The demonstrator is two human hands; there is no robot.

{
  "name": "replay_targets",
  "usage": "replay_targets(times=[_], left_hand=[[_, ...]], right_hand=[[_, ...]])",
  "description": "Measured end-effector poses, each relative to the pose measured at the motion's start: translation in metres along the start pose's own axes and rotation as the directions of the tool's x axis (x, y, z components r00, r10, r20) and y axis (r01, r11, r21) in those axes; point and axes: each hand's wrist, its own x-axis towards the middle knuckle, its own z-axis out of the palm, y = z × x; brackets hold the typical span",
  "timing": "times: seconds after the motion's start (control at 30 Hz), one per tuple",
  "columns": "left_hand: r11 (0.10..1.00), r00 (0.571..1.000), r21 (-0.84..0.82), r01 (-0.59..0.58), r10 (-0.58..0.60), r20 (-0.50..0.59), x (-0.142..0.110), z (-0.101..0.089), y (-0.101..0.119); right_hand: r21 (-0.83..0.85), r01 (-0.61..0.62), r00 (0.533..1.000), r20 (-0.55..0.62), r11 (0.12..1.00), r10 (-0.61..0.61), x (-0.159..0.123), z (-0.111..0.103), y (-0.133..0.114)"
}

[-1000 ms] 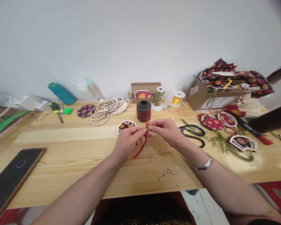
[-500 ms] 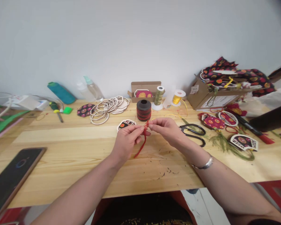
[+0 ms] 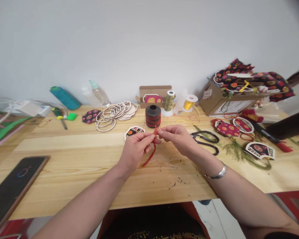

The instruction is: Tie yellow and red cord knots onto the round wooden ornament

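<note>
Over the middle of the table, my left hand [image 3: 139, 144] pinches a bundle of red thread [image 3: 151, 155] between thumb and forefinger. Its loose end hangs down below the fingers. My right hand [image 3: 174, 136] is closed at the top of the same thread, thumb against forefinger, close beside the left fingertips. Just behind the hands stands a dark spool [image 3: 153, 117] wound with red thread. A patterned ornament with a white frame [image 3: 133, 131] lies behind my left hand, partly covered by it. Black-handled scissors [image 3: 206, 142] rest to the right, partly behind my right wrist.
A phone [image 3: 16, 186] lies at the left. Wooden frames [image 3: 114, 114], a green thread cone [image 3: 169, 101] and a yellow spool [image 3: 189, 103] stand or lie along the back. Tasselled ornaments [image 3: 260, 151] and a cardboard box [image 3: 221, 101] with fabric are at the right.
Both hands stay in nearly the same place, still pinching the red thread. The strands between the fingertips have shifted slightly and now point up more.
</note>
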Motion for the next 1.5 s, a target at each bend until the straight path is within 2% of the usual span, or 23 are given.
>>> replay_targets(times=[0.37, 0.63, 0.93, 1.23, 1.4, 1.5], left_hand=[[1.000, 1.000, -0.013, 0.002, -0.002, 0.003, -0.0002, 0.0011, 0.0015], [0.998, 1.000, 0.055, -0.021, 0.021, 0.001, -0.0024, 0.0011, 0.0011], [0.999, 0.999, 0.025, -0.032, 0.032, 0.006, -0.0006, 0.0003, 0.0003], [0.999, 0.999, 0.027, -0.030, 0.030, -0.027, -0.0018, 0.0006, 0.0012], [0.994, 0.997, 0.094, -0.055, 0.061, -0.056, -0.0004, 0.0002, -0.0002], [0.968, 0.988, 0.217, -0.127, 0.143, -0.060, -0.0001, -0.0004, -0.0018]], right_hand=[[0.040, 0.036, 0.994, 0.099, 0.999, -0.040, -0.0002, 0.0008, -0.0014], [0.097, 0.020, 0.997, 0.066, 0.995, -0.026, 0.0024, 0.0012, 0.0055], [0.083, 0.036, 0.998, 0.045, 0.996, -0.040, 0.0017, 0.0018, 0.0022], [0.078, -0.010, 1.000, 0.029, 0.997, 0.008, 0.0008, 0.0017, 0.0001], [0.189, -0.094, 0.995, 0.034, 0.977, 0.089, 0.0032, -0.0006, 0.0042], [0.315, -0.131, 0.991, 0.061, 0.940, 0.118, 0.0054, -0.0012, 0.0070]])
